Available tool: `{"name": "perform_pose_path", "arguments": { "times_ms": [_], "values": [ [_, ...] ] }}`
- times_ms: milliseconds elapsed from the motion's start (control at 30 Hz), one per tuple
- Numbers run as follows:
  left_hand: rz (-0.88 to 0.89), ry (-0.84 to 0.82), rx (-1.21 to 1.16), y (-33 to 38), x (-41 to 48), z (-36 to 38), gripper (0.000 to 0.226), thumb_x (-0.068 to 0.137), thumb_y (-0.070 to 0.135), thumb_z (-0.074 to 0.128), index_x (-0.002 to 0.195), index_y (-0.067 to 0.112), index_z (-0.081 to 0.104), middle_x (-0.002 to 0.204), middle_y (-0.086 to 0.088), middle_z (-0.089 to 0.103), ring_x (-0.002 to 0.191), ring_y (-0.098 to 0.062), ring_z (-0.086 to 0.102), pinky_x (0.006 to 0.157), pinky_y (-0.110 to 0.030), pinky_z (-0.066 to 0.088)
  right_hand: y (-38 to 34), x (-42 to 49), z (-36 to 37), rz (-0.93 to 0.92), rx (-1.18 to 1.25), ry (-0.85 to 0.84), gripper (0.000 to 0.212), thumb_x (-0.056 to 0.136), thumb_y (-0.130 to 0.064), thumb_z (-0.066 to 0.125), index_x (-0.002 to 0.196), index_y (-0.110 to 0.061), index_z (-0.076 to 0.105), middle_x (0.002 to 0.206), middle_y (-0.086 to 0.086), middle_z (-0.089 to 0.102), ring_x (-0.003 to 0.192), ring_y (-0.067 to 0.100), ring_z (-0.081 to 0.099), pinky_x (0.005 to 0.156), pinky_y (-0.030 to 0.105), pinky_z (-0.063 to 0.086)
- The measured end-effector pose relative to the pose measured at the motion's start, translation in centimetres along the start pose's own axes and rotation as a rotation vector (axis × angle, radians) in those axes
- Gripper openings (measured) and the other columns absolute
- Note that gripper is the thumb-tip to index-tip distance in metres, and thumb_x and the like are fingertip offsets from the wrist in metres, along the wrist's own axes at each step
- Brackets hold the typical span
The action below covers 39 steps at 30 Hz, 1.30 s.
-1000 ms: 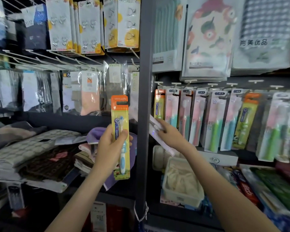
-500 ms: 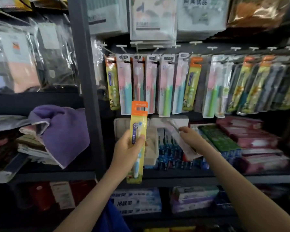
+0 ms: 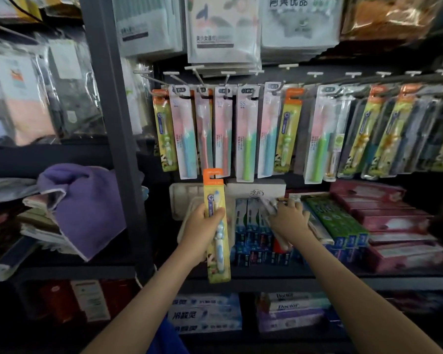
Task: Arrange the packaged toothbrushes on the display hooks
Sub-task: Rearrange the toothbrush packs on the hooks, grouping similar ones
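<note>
My left hand (image 3: 202, 227) grips a yellow and orange toothbrush pack (image 3: 216, 241) upright, below the row of hooks. My right hand (image 3: 289, 219) holds a white toothbrush pack (image 3: 317, 232) flat, low over the toothpaste boxes. Several packaged toothbrushes (image 3: 243, 134) hang on the display hooks (image 3: 225, 74) along the back rail, pink, green and yellow ones side by side.
A grey shelf post (image 3: 113, 129) stands left of the hooks. Toothpaste boxes (image 3: 338, 221) and red boxes (image 3: 391, 221) fill the shelf under the brushes. A purple cloth (image 3: 87, 208) lies on the left shelf. Bagged goods (image 3: 223, 31) hang above.
The view has swung right and down, from the left bay to the toothbrush bay. My right hand has dropped with the white pack from the hooks down to the toothpaste boxes.
</note>
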State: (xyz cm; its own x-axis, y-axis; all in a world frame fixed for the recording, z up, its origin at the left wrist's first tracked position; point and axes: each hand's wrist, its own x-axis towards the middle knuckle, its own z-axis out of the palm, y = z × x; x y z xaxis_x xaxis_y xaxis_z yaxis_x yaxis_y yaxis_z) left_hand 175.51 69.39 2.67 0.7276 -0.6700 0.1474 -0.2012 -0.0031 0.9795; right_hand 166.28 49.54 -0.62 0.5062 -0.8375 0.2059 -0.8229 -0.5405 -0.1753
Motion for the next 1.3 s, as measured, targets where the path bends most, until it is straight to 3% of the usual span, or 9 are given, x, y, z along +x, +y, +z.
{"name": "perform_pose_path", "arguments": {
  "times_ms": [100,167,334,500,667,767,934,1101,1301],
  "values": [
    [0.031,0.035,0.003,0.5,0.2,-0.4,0.014,0.093,0.025,0.055,0.096,0.013,0.061,0.083,-0.001,0.061,0.077,-0.013,0.059,0.066,-0.025,0.044,-1.1,-0.5,-0.5,-0.116,0.085,0.134,0.053,0.094,-0.041,0.038,0.137,-0.011,0.041,0.139,0.013,0.04,0.129,0.032,0.033,0.105,0.044,0.029],
    [0.056,0.053,-0.029,1.2,0.1,-0.6,0.01,0.094,0.024,0.055,0.093,0.016,0.062,0.081,0.003,0.062,0.076,-0.01,0.059,0.064,-0.023,0.043,-2.7,-1.4,-1.8,-0.251,0.339,0.144,0.056,0.093,-0.046,0.034,0.135,-0.01,0.044,0.133,0.013,0.047,0.123,0.031,0.042,0.102,0.041,0.035],
    [0.198,0.181,-0.102,2.8,0.8,-1.9,0.008,0.089,0.025,0.063,0.088,0.018,0.067,0.089,-0.003,0.067,0.085,-0.02,0.065,0.077,-0.037,0.051,-7.3,-6.3,-4.7,-0.545,1.057,-0.364,0.033,0.095,-0.038,0.048,0.125,-0.024,0.052,0.114,-0.004,0.063,0.105,0.012,0.06,0.092,0.028,0.048],
    [0.459,0.336,0.194,4.3,2.6,-4.9,0.02,0.083,0.026,0.069,0.1,0.014,0.072,0.114,0.007,0.052,0.113,-0.017,0.05,0.102,-0.033,0.039,-11.6,-7.6,-4.7,-0.62,1.208,-0.418,0.034,0.092,-0.007,0.055,0.12,-0.026,0.049,0.099,-0.004,0.063,0.088,0.006,0.062,0.078,0.023,0.052],
    [0.884,0.792,0.792,5.9,4.2,-11.1,0.038,0.089,0.035,0.055,0.115,0.008,0.058,0.138,-0.016,0.044,0.124,-0.029,0.034,0.103,-0.037,0.027,-13.6,-4.9,-5.8,-0.565,1.163,-0.252,0.027,0.095,-0.011,0.048,0.114,-0.03,0.043,0.093,0.006,0.057,0.072,0.016,0.054,0.062,0.03,0.047],
    [0.995,0.841,1.041,6.8,6.6,-14.2,0.048,0.088,0.023,0.052,0.133,0.009,0.044,0.146,-0.021,0.033,0.133,-0.033,0.026,0.11,-0.044,0.019,-14.9,-2.5,-6.4,-0.529,0.956,-0.051,0.015,0.097,-0.019,0.047,0.111,-0.021,0.046,0.083,0.005,0.057,0.067,0.019,0.053,0.057,0.032,0.044],
    [1.052,0.754,0.976,6.6,9.2,-15.4,0.054,0.089,0.012,0.045,0.141,0.015,0.033,0.15,-0.016,0.019,0.138,-0.034,0.02,0.115,-0.043,0.013,-18.9,0.9,-7.4,-0.613,0.781,0.18,0.018,0.098,-0.019,0.046,0.113,-0.009,0.048,0.083,0.003,0.053,0.073,0.023,0.049,0.056,0.027,0.027],
    [1.105,0.736,0.943,6.5,9.5,-15.7,0.046,0.093,0.017,0.04,0.139,0.013,0.039,0.15,-0.013,0.019,0.138,-0.032,0.022,0.116,-0.039,0.011,-23.0,3.3,-7.5,-0.492,0.858,0.257,0.024,0.099,-0.019,0.043,0.11,0.002,0.043,0.097,0.022,0.058,0.085,0.039,0.058,0.064,0.039,0.044],
    [1.121,0.73,0.901,6.4,9.6,-15.8,0.044,0.093,0.019,0.038,0.137,0.016,0.039,0.151,-0.01,0.017,0.141,-0.028,0.018,0.117,-0.034,0.008,-26.4,2.9,-5.9,-0.404,1.013,0.191,0.019,0.1,-0.015,0.039,0.105,0.004,0.04,0.09,0.025,0.06,0.079,0.037,0.06,0.058,0.033,0.038]
  ]
}}
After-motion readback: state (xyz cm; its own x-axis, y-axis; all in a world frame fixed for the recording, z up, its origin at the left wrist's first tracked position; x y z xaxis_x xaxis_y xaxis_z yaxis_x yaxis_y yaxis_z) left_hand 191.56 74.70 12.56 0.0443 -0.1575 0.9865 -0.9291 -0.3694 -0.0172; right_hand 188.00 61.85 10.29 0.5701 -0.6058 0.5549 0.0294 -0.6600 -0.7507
